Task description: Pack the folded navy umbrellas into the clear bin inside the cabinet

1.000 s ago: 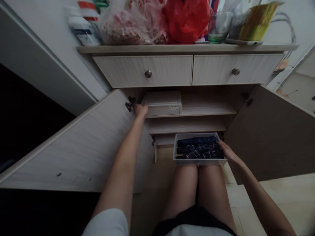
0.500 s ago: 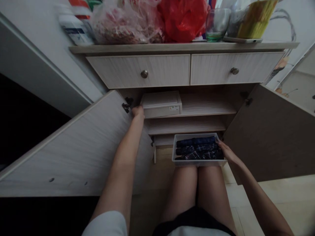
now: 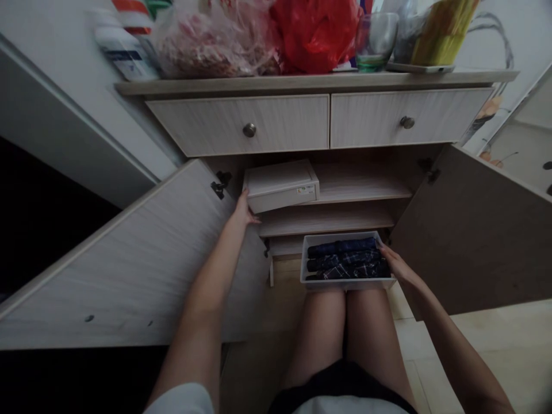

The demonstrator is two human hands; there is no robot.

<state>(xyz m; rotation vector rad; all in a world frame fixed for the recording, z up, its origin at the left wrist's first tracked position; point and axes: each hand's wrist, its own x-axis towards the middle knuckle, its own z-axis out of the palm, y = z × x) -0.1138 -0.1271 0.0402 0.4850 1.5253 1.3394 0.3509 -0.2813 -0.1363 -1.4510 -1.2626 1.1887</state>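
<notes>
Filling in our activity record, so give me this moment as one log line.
left hand: at white box on shelf | right hand: at rim of plastic tray | tray holds: folded dark plaid cloth

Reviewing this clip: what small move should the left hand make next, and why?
Probably the left hand should steady the white box by its front corner: it sits askew at the shelf's front edge, the fingers beside it, while the right hand rests on the rim of the clear tray.

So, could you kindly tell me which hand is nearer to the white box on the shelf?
The left hand is nearer, at the white box's lower left corner; the right hand is farther, at the plastic tray's rim.
</notes>
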